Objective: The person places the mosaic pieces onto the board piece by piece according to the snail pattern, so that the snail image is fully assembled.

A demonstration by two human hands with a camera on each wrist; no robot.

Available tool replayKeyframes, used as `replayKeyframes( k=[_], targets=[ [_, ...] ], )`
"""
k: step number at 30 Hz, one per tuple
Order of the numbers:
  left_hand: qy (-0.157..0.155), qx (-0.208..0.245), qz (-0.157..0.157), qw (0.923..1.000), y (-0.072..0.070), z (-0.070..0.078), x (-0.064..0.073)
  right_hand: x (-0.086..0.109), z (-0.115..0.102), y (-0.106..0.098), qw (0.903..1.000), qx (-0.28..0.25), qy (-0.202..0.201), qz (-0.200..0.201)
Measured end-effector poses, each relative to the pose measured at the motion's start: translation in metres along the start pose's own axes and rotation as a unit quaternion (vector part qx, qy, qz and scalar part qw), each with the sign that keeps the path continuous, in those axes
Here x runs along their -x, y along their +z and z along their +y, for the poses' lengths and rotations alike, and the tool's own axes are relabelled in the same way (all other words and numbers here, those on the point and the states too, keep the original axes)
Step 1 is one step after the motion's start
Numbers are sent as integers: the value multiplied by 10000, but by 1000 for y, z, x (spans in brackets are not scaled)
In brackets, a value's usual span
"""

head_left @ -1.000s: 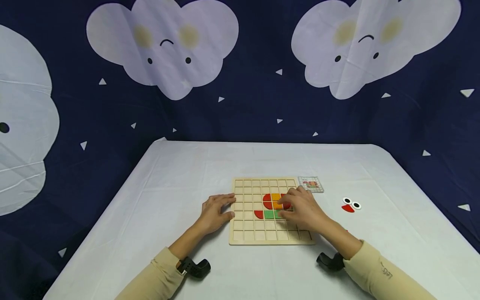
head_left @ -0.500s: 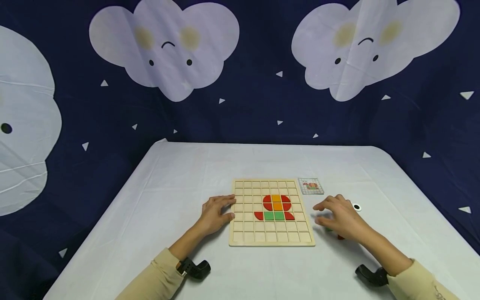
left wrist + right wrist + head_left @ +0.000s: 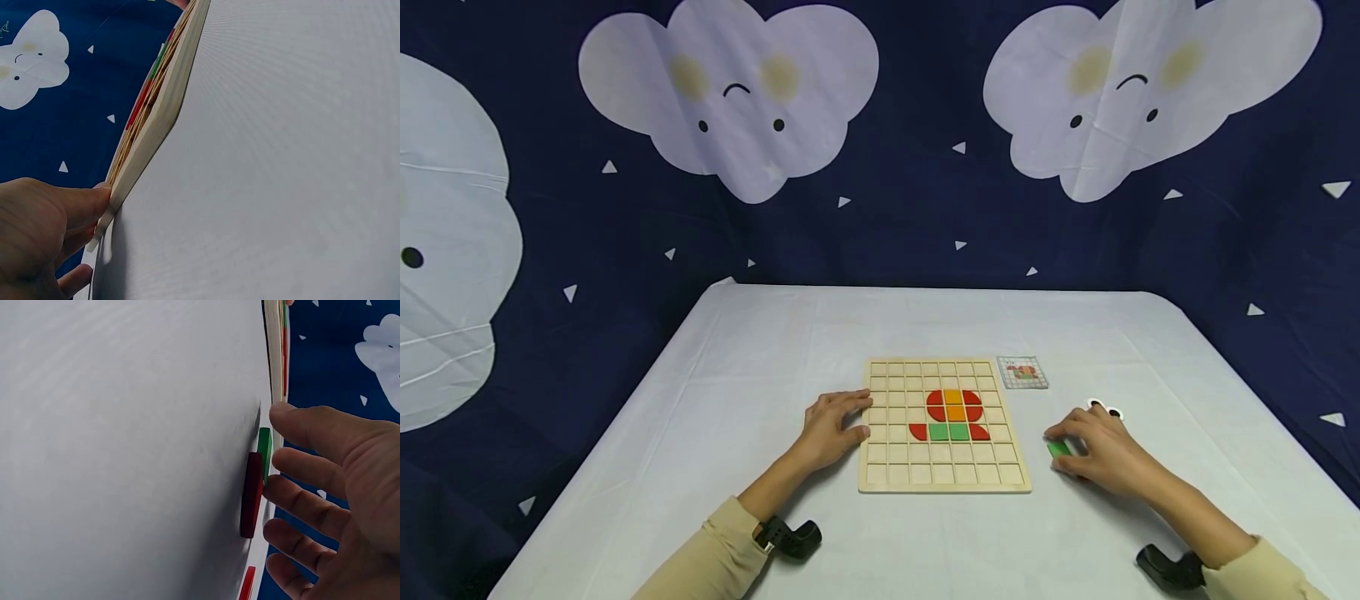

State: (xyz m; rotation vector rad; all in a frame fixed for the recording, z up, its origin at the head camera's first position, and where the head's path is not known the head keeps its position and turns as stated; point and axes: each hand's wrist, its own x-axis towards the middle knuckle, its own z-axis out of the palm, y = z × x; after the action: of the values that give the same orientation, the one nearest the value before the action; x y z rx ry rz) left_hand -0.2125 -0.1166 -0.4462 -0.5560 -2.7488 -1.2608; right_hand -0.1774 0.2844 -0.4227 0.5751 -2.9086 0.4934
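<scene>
On the white table lies a wooden grid board with red quarter-round pieces, orange squares and green squares set in it. My left hand rests against the board's left edge; in the left wrist view its thumb touches the rim. Right of the board my right hand hovers low, thumb and fingers apart around a loose green piece. In the right wrist view that green piece stands beside a dark red piece, with the fingers just beyond them.
A small pattern card lies at the board's upper right corner. A pair of white eye-shaped pieces is partly hidden behind the right hand. Another red piece shows at the bottom of the right wrist view. Dark cloud-print fabric hangs behind the table.
My right hand has left the board and moved right to the loose pieces. A red quarter-round piece now shows right of the green squares. The left hand has stayed at the edge.
</scene>
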Motion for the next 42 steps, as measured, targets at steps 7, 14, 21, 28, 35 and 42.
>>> replayKeyframes(
  k=[7,14,21,28,35,42],
  targets=[
    [0,12,-6,10000,0,1,0,3,3,0,9999,80,-139,21],
    [26,11,0,10000,-1,1,0,5,6,-1,10000,35,-56,-29],
    [5,19,-16,10000,-1,0,1,4,5,-1,10000,37,-74,-18],
    [-14,4,2,10000,0,0,0,-7,-8,-3,9998,14,-175,47],
    [16,44,0,10000,-1,0,0,-31,-36,2,9992,-197,-358,43],
    [24,29,1,10000,-1,0,0,-60,-66,12,9957,-512,-775,4]
  ],
)
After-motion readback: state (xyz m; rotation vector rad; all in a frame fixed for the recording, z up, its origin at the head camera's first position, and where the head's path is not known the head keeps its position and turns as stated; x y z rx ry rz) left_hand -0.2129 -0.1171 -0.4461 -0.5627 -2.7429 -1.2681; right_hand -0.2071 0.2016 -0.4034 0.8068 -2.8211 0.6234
